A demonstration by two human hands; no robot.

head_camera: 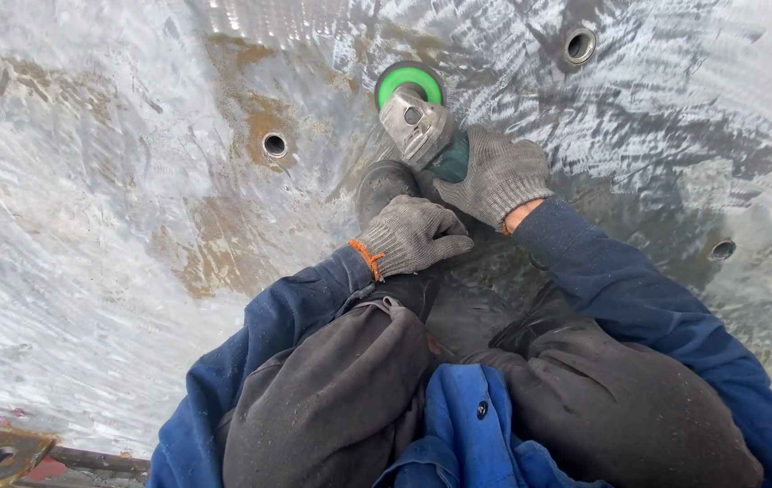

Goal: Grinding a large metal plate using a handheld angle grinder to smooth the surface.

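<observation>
Grinder [415,122] on plate [115,226] at twelve o'clock of both hands; right hand [494,176] beside it; left hand [411,237] behind; hole [275,145] at nine.

Left hand [411,235], right hand [494,176] grip angle grinder [418,122], green disc [409,81] on steel plate [106,208].

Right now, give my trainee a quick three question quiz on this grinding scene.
1. True or false: both hands wear grey knit gloves.
2. What colour is the grinder's disc? A red, B green, C yellow.
3. Fill in: the disc meets a curved steel ____ with round holes.

Key:
1. True: the left hand and right hand are both gloved and hold the grinder.
2. B: the disc is green.
3. Plate: the plate shows a hole left of the disc.
</observation>
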